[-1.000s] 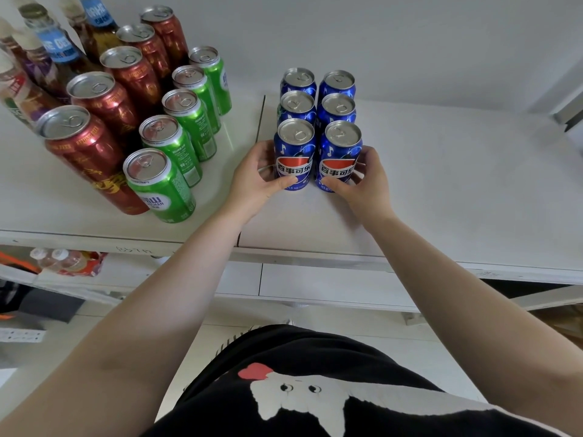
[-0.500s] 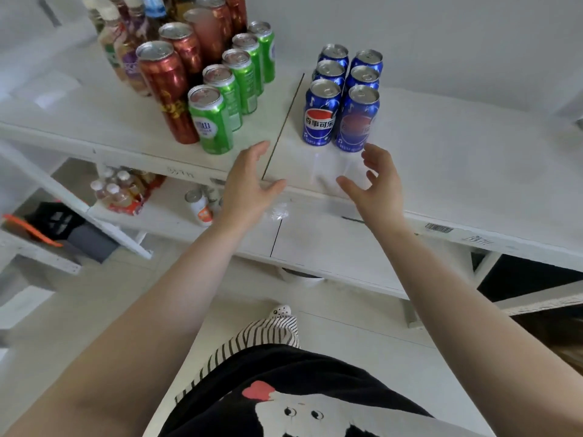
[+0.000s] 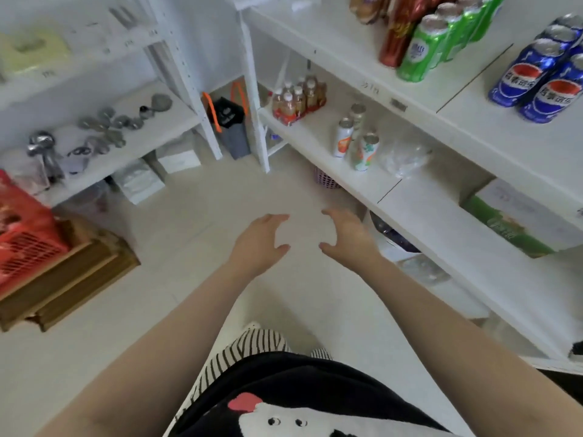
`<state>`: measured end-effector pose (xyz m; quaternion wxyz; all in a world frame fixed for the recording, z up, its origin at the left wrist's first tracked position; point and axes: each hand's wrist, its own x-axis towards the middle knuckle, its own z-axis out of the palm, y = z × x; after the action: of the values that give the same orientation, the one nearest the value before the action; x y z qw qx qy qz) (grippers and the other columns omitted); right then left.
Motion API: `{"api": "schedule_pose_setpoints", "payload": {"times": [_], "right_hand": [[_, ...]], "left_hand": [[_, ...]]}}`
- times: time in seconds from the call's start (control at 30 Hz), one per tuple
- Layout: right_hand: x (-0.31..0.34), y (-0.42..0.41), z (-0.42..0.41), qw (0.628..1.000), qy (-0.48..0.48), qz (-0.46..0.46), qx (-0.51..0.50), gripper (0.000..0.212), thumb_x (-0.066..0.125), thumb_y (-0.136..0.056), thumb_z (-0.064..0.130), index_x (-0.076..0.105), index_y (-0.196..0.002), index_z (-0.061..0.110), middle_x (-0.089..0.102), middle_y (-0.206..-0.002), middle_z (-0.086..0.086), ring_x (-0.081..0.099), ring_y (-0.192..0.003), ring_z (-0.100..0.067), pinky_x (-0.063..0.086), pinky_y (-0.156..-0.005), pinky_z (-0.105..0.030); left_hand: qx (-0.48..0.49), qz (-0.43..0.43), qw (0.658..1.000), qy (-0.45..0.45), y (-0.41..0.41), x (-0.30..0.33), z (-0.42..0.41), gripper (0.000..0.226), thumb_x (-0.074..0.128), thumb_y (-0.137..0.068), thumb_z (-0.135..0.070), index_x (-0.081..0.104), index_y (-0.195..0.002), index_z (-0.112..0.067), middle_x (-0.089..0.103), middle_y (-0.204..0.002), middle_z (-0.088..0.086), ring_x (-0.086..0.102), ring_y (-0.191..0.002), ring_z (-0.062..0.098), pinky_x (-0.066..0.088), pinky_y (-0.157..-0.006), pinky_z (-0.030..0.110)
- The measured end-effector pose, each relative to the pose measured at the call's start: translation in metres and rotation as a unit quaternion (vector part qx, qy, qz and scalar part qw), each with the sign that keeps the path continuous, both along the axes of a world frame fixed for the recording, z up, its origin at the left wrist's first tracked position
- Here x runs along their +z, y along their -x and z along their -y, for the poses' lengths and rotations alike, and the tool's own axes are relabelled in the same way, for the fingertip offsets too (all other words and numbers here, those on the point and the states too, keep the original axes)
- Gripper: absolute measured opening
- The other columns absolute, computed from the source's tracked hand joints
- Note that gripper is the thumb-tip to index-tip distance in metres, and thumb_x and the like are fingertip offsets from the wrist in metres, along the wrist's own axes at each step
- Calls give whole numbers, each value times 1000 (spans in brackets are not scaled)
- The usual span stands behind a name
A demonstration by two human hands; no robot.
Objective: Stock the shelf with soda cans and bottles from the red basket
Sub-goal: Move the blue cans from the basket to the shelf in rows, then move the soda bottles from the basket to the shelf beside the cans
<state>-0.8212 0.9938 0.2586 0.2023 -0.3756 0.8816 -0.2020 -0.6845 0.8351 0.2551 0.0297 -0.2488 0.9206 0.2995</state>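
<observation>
I see the white shelf (image 3: 362,58) running along my right side, its top board already carrying a row of blue cans (image 3: 536,83) at the far right edge, with green cans (image 3: 422,48) and red cans (image 3: 396,29) beside them. The red basket (image 3: 22,234) sits at the far left edge of view on a stack of wooden crates (image 3: 63,279) set on the floor, only partly in frame, so I cannot tell what is left inside it. Both my hands hang over the bare floor in the middle, well apart from shelf and basket alike: the left hand (image 3: 257,244) and the right hand (image 3: 347,238) are each empty, fingers spread and curved wide, palms facing one another. The basket lies to the left of both, nearer the left hand, so I judge the next reach goes leftward and that hand would arrive first.
</observation>
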Motion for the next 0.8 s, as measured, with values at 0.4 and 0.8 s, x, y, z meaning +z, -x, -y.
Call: {"api": "schedule_pose_setpoints", "payload": {"times": [0.4, 0.8], "right_hand": [[-50, -228, 174, 965, -145, -15, 217, 65, 64, -82, 31, 37, -141, 25, 45, -136, 1, 45, -125, -19, 45, -85, -34], [-71, -432, 387, 894, -167, -8, 416, 62, 63, -84, 29, 40, -140, 20, 45, -140, -4, 44, -127, -24, 45, -92, -38]], "left_hand": [[154, 117, 980, -52, -296, -64, 122, 64, 61, -86, -30, 36, -144, -26, 44, -145, 2, 38, -136, 23, 40, -103, 38], [376, 115, 912, -114, -527, -81, 258, 64, 62, -85, -33, 37, -143, -25, 50, -139, 2, 44, -130, 23, 44, -100, 38]]}}
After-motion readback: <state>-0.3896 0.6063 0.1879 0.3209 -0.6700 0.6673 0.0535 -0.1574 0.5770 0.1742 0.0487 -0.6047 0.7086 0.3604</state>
